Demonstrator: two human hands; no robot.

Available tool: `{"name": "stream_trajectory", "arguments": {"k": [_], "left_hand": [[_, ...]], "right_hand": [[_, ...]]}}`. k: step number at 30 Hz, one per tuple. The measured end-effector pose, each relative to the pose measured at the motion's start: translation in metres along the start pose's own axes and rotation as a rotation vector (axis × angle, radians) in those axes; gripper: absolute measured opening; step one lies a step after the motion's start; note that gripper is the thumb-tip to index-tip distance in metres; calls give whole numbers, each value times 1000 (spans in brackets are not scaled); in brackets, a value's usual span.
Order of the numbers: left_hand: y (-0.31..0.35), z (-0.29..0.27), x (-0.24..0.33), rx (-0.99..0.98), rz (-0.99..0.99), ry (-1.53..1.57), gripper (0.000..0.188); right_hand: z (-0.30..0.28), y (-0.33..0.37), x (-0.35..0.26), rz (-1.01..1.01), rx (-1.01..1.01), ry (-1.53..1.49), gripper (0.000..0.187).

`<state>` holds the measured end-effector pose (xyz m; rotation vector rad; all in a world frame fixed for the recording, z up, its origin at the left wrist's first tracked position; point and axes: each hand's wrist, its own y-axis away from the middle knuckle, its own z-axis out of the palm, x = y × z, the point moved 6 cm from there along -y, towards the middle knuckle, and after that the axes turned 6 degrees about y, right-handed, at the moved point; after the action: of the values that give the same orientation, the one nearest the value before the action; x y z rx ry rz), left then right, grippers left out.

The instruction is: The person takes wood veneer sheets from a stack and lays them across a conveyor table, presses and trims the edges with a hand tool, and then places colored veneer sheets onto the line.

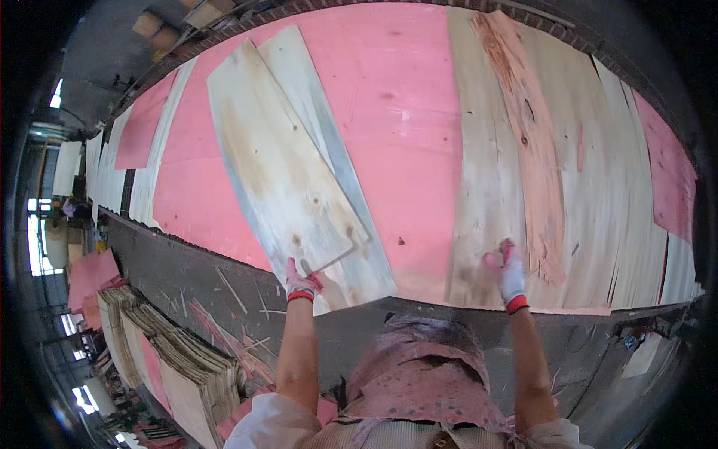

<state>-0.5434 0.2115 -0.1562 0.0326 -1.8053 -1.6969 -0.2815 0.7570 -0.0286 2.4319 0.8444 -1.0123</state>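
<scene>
Gloved left hand [301, 283] is pinching long, pale wood veneer [273, 150]; gloved right hand [508, 271] is hovering, fingers parted; uneven lifting is risking splits.

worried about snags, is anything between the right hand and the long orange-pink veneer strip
Nothing visible stands between them. The right hand is just left of the orange-pink strip, near its lower end, with only pale veneer showing in the gap.
</scene>
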Motion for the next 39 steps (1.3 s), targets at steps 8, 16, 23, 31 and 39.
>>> {"name": "stream_trajectory", "arguments": {"k": [8, 16, 23, 31, 39], "left_hand": [[143, 104, 28, -465, 218, -146, 49], [180, -17, -120, -434, -46, -211, 22], [195, 0, -128, -401, 83, -452, 28], [174, 54, -111, -419, 41, -529, 33], [185, 26, -120, -317, 68, -833, 29]], "right_hand": [[101, -31, -184, 69, -584, -480, 68], [130, 12, -229, 156, -977, -361, 43], [57, 65, -141, 381, -652, -495, 36], [66, 45, -64, 528, -495, -791, 41], [69, 89, -43, 546, -446, -949, 50]]}}
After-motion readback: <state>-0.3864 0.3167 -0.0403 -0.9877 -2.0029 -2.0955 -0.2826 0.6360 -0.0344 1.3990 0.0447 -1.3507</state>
